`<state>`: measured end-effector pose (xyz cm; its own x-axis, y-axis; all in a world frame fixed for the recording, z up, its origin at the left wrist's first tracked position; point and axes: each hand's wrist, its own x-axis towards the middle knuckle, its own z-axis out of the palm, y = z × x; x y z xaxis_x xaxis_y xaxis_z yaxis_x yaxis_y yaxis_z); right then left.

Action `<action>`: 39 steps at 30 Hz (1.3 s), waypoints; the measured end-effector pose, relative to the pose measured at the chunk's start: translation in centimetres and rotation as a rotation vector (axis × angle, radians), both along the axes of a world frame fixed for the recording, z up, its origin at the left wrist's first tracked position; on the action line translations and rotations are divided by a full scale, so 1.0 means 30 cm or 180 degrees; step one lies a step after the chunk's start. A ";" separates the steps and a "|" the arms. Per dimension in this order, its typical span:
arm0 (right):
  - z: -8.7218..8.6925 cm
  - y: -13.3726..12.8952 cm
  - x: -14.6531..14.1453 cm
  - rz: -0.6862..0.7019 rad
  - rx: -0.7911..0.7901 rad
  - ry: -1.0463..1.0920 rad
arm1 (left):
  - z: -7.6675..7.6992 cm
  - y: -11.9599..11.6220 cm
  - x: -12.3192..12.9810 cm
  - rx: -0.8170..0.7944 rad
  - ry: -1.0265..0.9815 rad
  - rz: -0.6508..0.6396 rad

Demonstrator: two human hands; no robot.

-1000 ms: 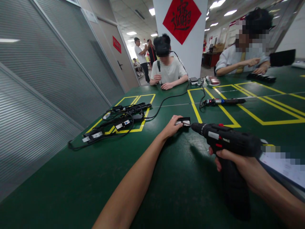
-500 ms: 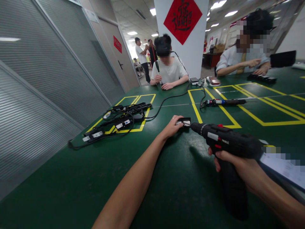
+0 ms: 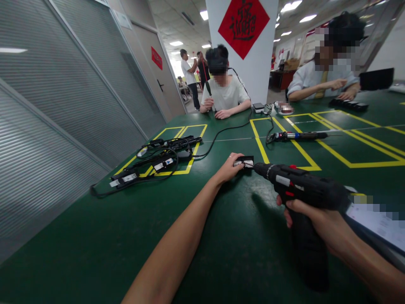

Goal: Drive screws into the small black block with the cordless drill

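My right hand is wrapped round the handle of a black power drill with red switches. The drill points left, and its chuck end is right beside a small black and white block on the green table. My left hand grips that block from its left side, fingers over the far side and thumb in front. What kind of part the block is, I cannot make out. The drill's thin bit reaches to the block's face; whether it touches is too small to tell.
Black cabled devices lie in a yellow-taped area at left. A slim tool with wires lies at back right. Two people wearing headsets sit across the table, one holding a screwdriver. Papers are at the right edge.
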<state>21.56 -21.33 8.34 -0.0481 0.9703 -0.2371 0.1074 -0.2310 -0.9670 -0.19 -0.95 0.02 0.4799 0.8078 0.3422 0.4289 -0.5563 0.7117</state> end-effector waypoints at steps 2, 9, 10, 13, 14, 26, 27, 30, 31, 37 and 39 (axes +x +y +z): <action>-0.001 0.001 -0.001 -0.0010 -0.0005 -0.0043 | 0.004 -0.002 0.001 0.0024 0.0031 -0.0015; -0.009 0.010 -0.006 -0.0064 0.0036 -0.0102 | -0.001 0.004 -0.001 0.0181 0.0046 -0.0088; -0.009 0.010 -0.009 -0.0095 0.0048 -0.0128 | -0.002 0.004 -0.002 0.0194 0.0049 -0.0093; -0.005 0.007 -0.019 -0.0167 0.0121 -0.0230 | -0.003 0.003 -0.002 0.0176 0.0053 -0.0076; -0.003 0.005 -0.021 -0.0171 0.0140 -0.0256 | -0.002 0.002 -0.002 0.0168 0.0049 -0.0078; -0.024 0.004 0.010 0.0150 0.0112 -0.0115 | 0.004 0.001 -0.006 0.0135 0.0096 -0.0074; -0.026 0.005 0.010 0.0146 0.0078 -0.0090 | 0.005 0.001 -0.006 0.0129 0.0092 -0.0076; -0.029 0.008 0.009 0.0106 0.0007 -0.0054 | 0.006 0.000 -0.006 0.0120 0.0086 -0.0067; -0.029 0.008 0.009 0.0107 0.0029 -0.0066 | 0.006 0.000 -0.006 0.0123 0.0082 -0.0063; -0.034 0.005 0.010 0.0121 0.0070 -0.0093 | 0.006 -0.001 -0.002 0.0145 0.0047 -0.0079; -0.039 0.005 0.011 0.0097 0.0115 -0.0147 | 0.007 -0.002 -0.002 0.0139 0.0063 -0.0071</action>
